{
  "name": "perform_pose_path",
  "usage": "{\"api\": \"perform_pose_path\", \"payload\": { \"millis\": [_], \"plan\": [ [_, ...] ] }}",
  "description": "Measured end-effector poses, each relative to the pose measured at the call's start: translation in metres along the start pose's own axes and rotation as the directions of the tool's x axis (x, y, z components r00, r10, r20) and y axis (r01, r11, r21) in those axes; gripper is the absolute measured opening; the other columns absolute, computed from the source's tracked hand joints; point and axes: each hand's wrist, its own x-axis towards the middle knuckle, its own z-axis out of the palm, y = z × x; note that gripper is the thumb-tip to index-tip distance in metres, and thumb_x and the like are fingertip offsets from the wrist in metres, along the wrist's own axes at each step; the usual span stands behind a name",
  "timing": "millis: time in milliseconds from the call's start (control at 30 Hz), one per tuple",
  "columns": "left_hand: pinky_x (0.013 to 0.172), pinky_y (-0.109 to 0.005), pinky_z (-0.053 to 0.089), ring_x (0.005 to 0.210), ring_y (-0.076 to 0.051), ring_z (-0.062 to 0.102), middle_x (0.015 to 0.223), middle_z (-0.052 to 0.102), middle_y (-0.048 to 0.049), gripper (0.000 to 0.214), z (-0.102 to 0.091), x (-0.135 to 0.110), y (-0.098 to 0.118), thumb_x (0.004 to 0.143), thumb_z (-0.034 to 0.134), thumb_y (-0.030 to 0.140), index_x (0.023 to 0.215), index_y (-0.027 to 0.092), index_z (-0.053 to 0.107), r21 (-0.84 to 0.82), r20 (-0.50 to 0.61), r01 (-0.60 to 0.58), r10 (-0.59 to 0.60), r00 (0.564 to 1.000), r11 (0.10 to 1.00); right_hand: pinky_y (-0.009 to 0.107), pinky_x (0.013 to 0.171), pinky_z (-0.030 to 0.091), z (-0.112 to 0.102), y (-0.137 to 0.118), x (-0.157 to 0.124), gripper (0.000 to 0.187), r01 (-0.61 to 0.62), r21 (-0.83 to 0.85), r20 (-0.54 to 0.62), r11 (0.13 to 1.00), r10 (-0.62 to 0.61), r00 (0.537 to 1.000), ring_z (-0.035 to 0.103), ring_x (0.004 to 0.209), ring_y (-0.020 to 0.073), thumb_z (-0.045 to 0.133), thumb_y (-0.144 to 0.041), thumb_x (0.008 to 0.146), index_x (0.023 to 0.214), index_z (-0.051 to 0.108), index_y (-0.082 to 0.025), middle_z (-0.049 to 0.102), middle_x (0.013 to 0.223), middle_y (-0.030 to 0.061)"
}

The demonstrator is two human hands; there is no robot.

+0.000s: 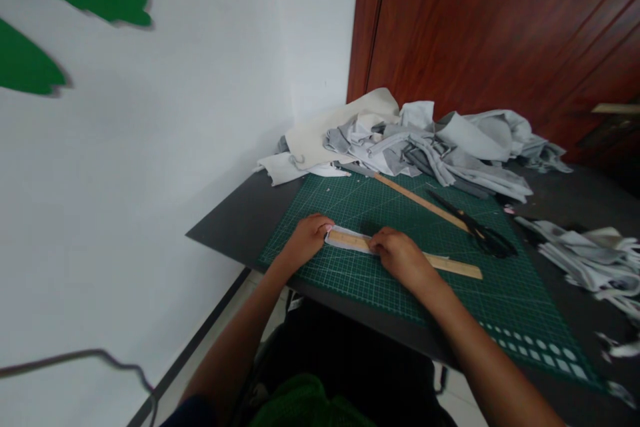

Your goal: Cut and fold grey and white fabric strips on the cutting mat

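A short wooden ruler [453,266] lies across the green cutting mat [350,280], its left part on top of a narrow white fabric strip [345,245]. At the strip's left end, my left hand [311,235] is closed, its thumb and fingertips pinching the cloth edge. My right hand [399,255] rests over the ruler, fingers curled down and gripping it against the strip. It hides the ruler's middle and part of the fabric. The ruler's right end sticks out past my right wrist.
Black scissors [475,227] lie on the mat's right, by a longer wooden ruler [420,200]. Grey and white fabric pieces [400,140] are heaped at the back. More folded cloth [590,257] lies at right. A white wall [200,113] borders the dark table's left side.
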Motion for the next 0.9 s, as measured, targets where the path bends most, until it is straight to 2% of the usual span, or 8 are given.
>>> {"api": "perform_pose_path", "payload": {
  "millis": [100,233,533,767,900],
  "plan": [
    [0.079,-0.03,0.048,0.085,-0.018,0.064,0.086,0.07,-0.0034,0.029,-0.0013,-0.0004,-0.0002,0.096,0.047,0.016,0.089,0.019,0.075,0.018,0.028,-0.032,0.031,0.999,0.999,0.026,0.083,0.044,-0.0001,-0.0009,-0.0003,0.029,-0.003,-0.013,0.001,1.0,0.003,1.0,0.065,0.089,0.0188,0.051,0.0,0.087,0.08,0.071,-0.019,0.067,0.092,0.0069],
    [0.079,-0.029,0.047,0.085,-0.018,0.064,0.087,0.07,-0.003,0.029,-0.0024,-0.0009,0.0008,0.095,0.048,0.015,0.091,0.02,0.076,0.018,0.033,-0.028,0.027,0.999,0.999,0.026,0.083,0.044,-0.0007,-0.0033,-0.0009,0.029,-0.016,-0.012,0.002,1.0,0.016,1.0,0.065,0.089,0.0186,0.051,0.0,0.088,0.082,0.071,-0.019,0.068,0.094,0.0069],
    [0.082,-0.029,0.049,0.086,-0.019,0.067,0.09,0.074,-0.002,0.025,0.0006,-0.0001,-0.0046,0.093,0.054,0.018,0.091,0.022,0.079,0.035,-0.028,0.015,-0.014,1.0,0.999,0.025,0.084,0.044,-0.0033,-0.0071,-0.001,0.03,-0.027,-0.018,0.001,0.999,0.027,1.0,0.066,0.09,0.0188,0.05,0.001,0.087,0.082,0.072,-0.019,0.069,0.094,0.0073],
    [0.082,-0.028,0.049,0.086,-0.018,0.068,0.092,0.077,-0.0025,0.024,0.0002,0.0003,-0.0012,0.09,0.056,0.018,0.094,0.021,0.08,0.062,-0.036,0.093,-0.091,0.995,0.994,0.025,0.083,0.044,-0.0023,-0.0073,-0.0001,0.028,-0.025,-0.026,-0.008,0.999,0.025,1.0,0.065,0.09,0.019,0.051,0.0,0.087,0.083,0.072,-0.018,0.069,0.095,0.0076],
    [0.08,-0.027,0.049,0.085,-0.019,0.068,0.088,0.077,-0.0008,0.024,-0.0006,0.0002,0.0003,0.09,0.056,0.018,0.09,0.021,0.08,0.047,-0.036,0.088,-0.087,0.996,0.995,0.025,0.082,0.043,-0.0039,-0.0091,-0.0001,0.028,-0.033,-0.029,0.0,0.999,0.033,0.999,0.065,0.09,0.019,0.051,0.0,0.087,0.083,0.072,-0.019,0.069,0.095,0.0073]
  ]
}}
